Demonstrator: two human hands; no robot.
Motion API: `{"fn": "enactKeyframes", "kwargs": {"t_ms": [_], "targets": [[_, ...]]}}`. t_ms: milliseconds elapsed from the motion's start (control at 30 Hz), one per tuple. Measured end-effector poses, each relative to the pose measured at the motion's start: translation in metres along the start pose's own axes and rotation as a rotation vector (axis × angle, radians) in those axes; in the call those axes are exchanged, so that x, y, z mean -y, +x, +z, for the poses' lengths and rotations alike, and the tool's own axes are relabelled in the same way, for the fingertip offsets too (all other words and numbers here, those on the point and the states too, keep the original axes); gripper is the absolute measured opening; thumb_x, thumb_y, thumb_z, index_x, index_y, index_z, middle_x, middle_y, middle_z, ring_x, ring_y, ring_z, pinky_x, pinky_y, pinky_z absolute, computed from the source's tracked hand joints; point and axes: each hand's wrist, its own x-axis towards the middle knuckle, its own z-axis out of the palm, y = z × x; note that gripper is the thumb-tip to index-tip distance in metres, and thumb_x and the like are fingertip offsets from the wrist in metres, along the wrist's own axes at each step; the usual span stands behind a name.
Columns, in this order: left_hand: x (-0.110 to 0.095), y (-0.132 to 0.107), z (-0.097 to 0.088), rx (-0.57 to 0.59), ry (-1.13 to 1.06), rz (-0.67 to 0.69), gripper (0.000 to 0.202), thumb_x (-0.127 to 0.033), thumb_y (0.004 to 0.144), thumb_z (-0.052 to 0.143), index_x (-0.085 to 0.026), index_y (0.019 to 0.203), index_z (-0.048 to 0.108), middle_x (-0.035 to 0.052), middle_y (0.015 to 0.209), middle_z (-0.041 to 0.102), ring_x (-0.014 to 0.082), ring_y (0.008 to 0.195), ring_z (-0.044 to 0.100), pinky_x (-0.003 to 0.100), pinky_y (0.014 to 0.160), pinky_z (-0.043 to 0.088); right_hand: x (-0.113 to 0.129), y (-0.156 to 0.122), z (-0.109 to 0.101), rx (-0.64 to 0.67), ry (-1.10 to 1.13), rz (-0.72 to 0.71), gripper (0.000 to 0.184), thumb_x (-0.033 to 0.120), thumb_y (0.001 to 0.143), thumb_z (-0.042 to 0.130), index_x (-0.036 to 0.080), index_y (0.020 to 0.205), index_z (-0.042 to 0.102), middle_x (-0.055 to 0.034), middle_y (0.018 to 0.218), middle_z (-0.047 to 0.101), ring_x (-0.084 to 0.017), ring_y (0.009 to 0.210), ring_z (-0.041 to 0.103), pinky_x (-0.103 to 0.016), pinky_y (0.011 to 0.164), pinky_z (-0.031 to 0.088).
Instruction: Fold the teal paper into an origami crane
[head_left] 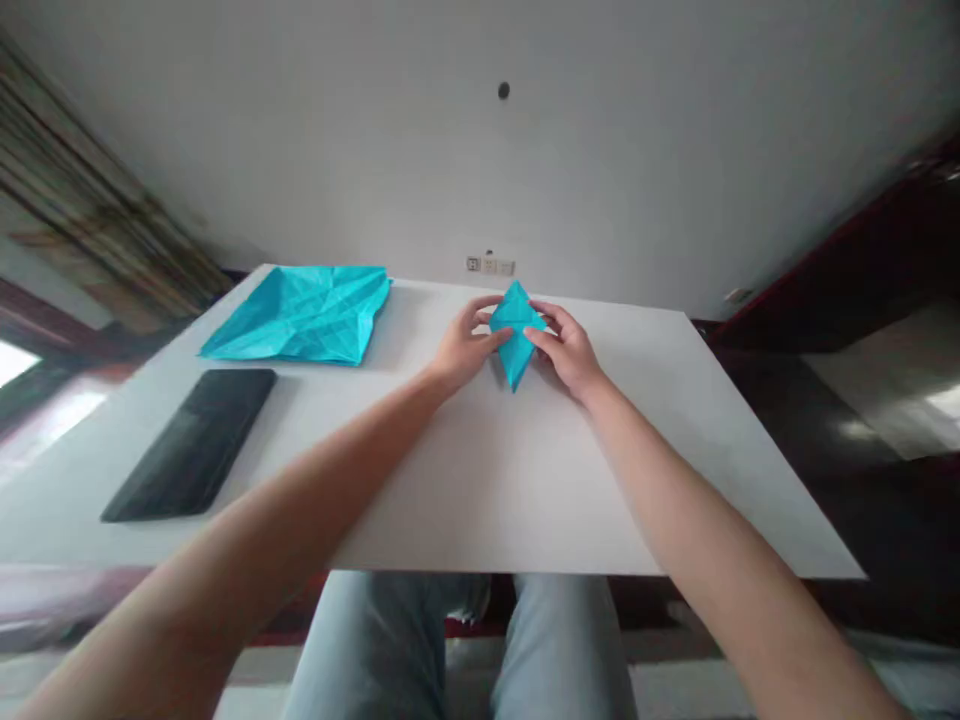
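A small piece of folded blue paper [516, 350], shaped like a long diamond, is held between my two hands over the table. My left hand [468, 347] pinches its left corner, thumb on the front and fingers behind. On the right corner, my right hand [568, 350] has the same kind of grip, with its thumb on the face of the paper. One point of the diamond faces away from me and the other towards me. A crease runs across its middle. Most fingertips behind the paper are hidden.
Creased blue paper sheets [307, 315] lie at the back left of the white table [495, 500]. In front of them rests a flat black object [195, 440], perhaps a phone or case. A wall with sockets [490, 265] stands behind the table.
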Motion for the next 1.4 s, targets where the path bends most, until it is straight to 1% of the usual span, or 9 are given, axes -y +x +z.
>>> {"fn": "enactKeyframes", "kwargs": {"t_ms": [267,433,567,667,767,967,1067,1267,1400], "targets": [[0.008,0.001,0.001,-0.036,0.133,0.023,0.030,-0.040,0.105,0.099,-0.019,0.120,0.083,0.0103,0.133,0.078,0.0199,0.104,0.080,0.036,0.101,0.071,-0.003,0.001,0.000,0.025,-0.072,0.001,0.070,0.082,0.074,0.108,0.026,0.111,0.084,0.0019,0.084,0.074,-0.016,0.072,0.052,-0.035,0.070,0.043],[0.004,0.003,-0.001,-0.156,0.315,0.190,0.024,-0.039,0.106,0.099,-0.021,0.108,0.085,0.0146,0.151,0.071,0.0289,0.143,0.073,0.040,0.116,0.070,0.000,0.002,0.000,0.057,-0.085,-0.019,0.074,0.090,0.076,0.104,0.026,0.108,0.083,0.0024,0.083,0.072,-0.016,0.074,0.052,-0.035,0.070,0.043],[-0.003,0.003,-0.003,-0.109,0.320,0.263,0.025,-0.048,0.114,0.089,-0.023,0.113,0.086,0.0105,0.134,0.087,0.0264,0.130,0.080,0.042,0.121,0.061,0.002,0.000,0.001,0.114,-0.096,-0.035,0.076,0.093,0.078,0.103,0.027,0.108,0.082,0.0005,0.090,0.071,-0.019,0.082,0.058,-0.035,0.072,0.044],[-0.004,0.004,-0.002,-0.108,0.270,0.296,0.030,-0.054,0.114,0.086,-0.023,0.112,0.084,0.0053,0.108,0.088,0.0216,0.103,0.077,0.036,0.101,0.061,0.002,-0.001,-0.001,0.108,-0.120,-0.050,0.077,0.096,0.078,0.102,0.027,0.102,0.081,0.0004,0.089,0.068,-0.019,0.084,0.057,-0.035,0.071,0.042],[-0.005,0.005,0.001,-0.115,0.191,0.328,0.034,-0.057,0.111,0.088,-0.024,0.112,0.083,0.0037,0.101,0.085,0.0184,0.089,0.071,0.031,0.085,0.058,0.003,-0.001,-0.001,0.110,-0.119,-0.068,0.076,0.098,0.078,0.103,0.027,0.098,0.080,0.0010,0.090,0.068,-0.018,0.080,0.055,-0.035,0.070,0.040],[-0.005,0.002,0.007,-0.124,0.016,0.281,0.044,-0.059,0.107,0.096,-0.025,0.129,0.077,0.0065,0.114,0.086,0.0200,0.096,0.082,0.029,0.080,0.065,0.008,-0.002,0.003,0.222,-0.096,-0.105,0.076,0.099,0.086,0.096,0.027,0.083,0.073,0.0052,0.071,0.053,-0.015,0.069,0.042,-0.036,0.069,0.034],[-0.002,0.000,0.008,-0.115,0.017,0.244,0.050,-0.047,0.109,0.096,-0.030,0.148,0.070,0.0030,0.109,0.080,0.0184,0.090,0.081,0.028,0.079,0.066,0.005,-0.002,0.003,0.163,-0.046,-0.085,0.076,0.097,0.087,0.096,0.028,0.079,0.067,0.0050,0.068,0.053,-0.015,0.068,0.045,-0.035,0.068,0.035],[-0.003,-0.002,0.012,-0.034,0.020,0.117,0.037,-0.028,0.104,0.079,-0.020,0.141,0.080,0.0118,0.136,0.087,0.0222,0.105,0.086,0.039,0.100,0.076,-0.001,-0.001,0.003,-0.029,0.151,0.026,0.074,0.075,0.079,0.110,0.036,0.134,0.079,0.0055,0.083,0.074,-0.018,0.071,0.058,-0.033,0.067,0.048],[-0.013,-0.007,0.012,0.020,-0.010,0.026,0.056,-0.033,0.099,0.082,-0.014,0.152,0.080,0.0165,0.144,0.090,0.0246,0.104,0.090,0.043,0.104,0.077,0.004,0.000,0.003,-0.052,0.161,-0.023,0.048,0.060,0.085,0.101,0.030,0.118,0.088,-0.0033,0.109,0.088,-0.022,0.094,0.073,-0.037,0.083,0.061]]}}
